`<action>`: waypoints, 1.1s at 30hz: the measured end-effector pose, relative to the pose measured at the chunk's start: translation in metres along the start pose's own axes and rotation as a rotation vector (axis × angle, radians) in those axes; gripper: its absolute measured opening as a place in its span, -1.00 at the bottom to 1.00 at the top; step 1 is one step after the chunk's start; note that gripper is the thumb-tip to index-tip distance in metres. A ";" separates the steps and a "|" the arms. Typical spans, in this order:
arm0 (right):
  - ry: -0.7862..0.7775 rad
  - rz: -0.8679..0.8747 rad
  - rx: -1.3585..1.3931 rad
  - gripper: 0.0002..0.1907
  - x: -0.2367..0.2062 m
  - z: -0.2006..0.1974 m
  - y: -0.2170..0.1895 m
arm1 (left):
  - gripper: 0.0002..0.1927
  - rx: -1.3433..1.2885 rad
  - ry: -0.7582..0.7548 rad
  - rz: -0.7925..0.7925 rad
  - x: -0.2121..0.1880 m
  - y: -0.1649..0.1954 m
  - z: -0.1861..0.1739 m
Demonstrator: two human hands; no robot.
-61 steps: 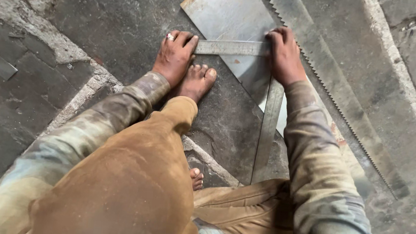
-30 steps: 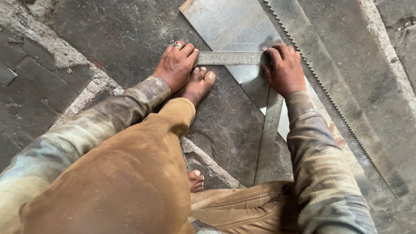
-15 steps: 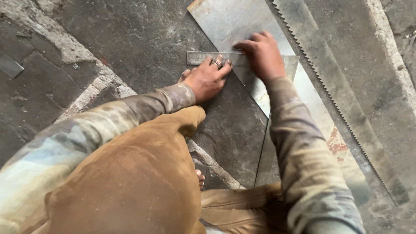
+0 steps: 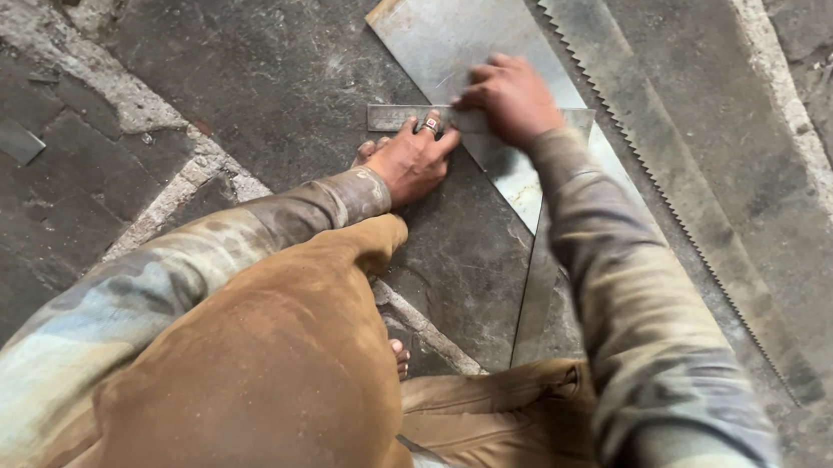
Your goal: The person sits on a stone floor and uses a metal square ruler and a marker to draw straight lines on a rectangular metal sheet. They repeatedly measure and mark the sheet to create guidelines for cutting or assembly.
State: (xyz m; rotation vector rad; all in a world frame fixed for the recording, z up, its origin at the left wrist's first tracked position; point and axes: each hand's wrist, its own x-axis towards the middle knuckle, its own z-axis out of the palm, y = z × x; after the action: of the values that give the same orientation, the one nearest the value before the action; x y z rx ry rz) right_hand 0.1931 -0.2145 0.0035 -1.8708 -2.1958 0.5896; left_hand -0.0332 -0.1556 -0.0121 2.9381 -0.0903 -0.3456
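Observation:
A metal L-shaped square [image 4: 539, 275] lies on the stone floor, one arm across a grey metal sheet [image 4: 460, 27], the other arm running back towards me. My left hand [image 4: 411, 158], with a ring on one finger, presses flat on the square's short arm near its left end. My right hand [image 4: 511, 97] rests on the sheet with fingers curled over the same arm; whether it holds a small tool is hidden. My bare toes show just left of my left hand.
A long toothed saw blade [image 4: 680, 207] lies diagonally along the right side of the sheet. My bent knee in brown trousers [image 4: 266, 351] fills the lower middle. Dark stone slabs with pale mortar joints [image 4: 169, 192] surround the spot; a small flat scrap [image 4: 15, 141] lies at far left.
Both hands have shifted along the square's short arm, the right hand from its right end towards the middle and the left hand onto the arm beside it. The view has moved too.

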 end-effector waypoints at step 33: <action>0.142 1.601 0.593 -0.41 -0.228 0.064 -0.118 | -0.63 -0.851 -0.355 -0.632 0.032 -0.085 -0.121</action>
State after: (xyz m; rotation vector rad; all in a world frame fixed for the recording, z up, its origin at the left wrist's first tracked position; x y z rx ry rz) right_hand 0.1030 -0.4624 0.0193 -2.6787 0.0544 1.0269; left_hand 0.0300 -0.0538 0.0808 1.9678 0.7517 -0.7574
